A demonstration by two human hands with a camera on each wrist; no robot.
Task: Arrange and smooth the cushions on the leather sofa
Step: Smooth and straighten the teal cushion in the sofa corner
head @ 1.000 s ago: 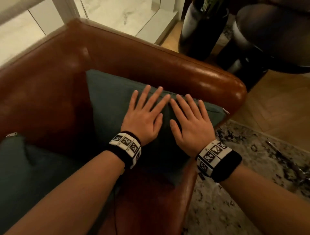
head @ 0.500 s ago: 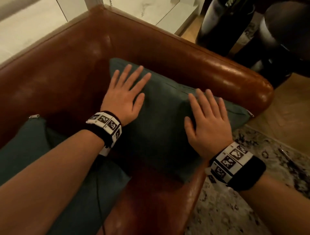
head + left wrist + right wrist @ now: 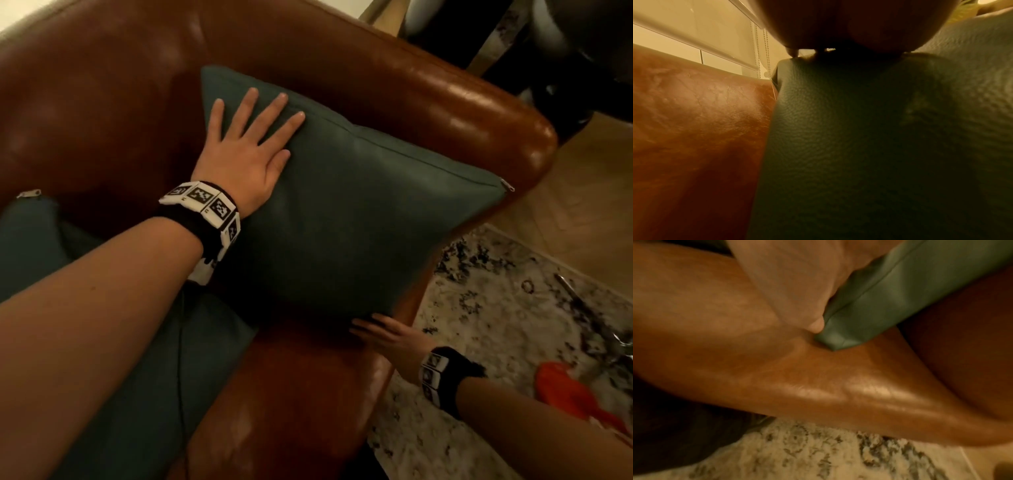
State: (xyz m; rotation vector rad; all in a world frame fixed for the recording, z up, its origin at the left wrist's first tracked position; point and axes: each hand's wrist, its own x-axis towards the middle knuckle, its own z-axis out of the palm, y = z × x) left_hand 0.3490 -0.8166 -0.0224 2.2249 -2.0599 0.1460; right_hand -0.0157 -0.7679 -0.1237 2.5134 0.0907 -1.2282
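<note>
A dark teal cushion (image 3: 359,219) leans in the corner of the brown leather sofa (image 3: 428,85), against the armrest. My left hand (image 3: 250,137) lies flat on the cushion's upper left part with its fingers spread. In the left wrist view the palm (image 3: 838,24) presses on the cushion (image 3: 859,146) beside the sofa back (image 3: 694,121). My right hand (image 3: 383,330) is low at the seat's front edge, fingers straight, touching the cushion's bottom corner. In the right wrist view its fingers (image 3: 797,288) lie along that corner (image 3: 879,296). A second teal cushion (image 3: 137,377) lies under my left forearm.
A speckled rug (image 3: 496,325) covers the floor to the right of the sofa, with an orange object (image 3: 575,394) and a thin metal piece (image 3: 582,308) on it. Wooden floor (image 3: 589,192) lies beyond. Dark furniture (image 3: 548,51) stands at the top right.
My right hand has left the cushion's face and dropped to its lower front corner. My left hand has slid up and left across the cushion, still flat.
</note>
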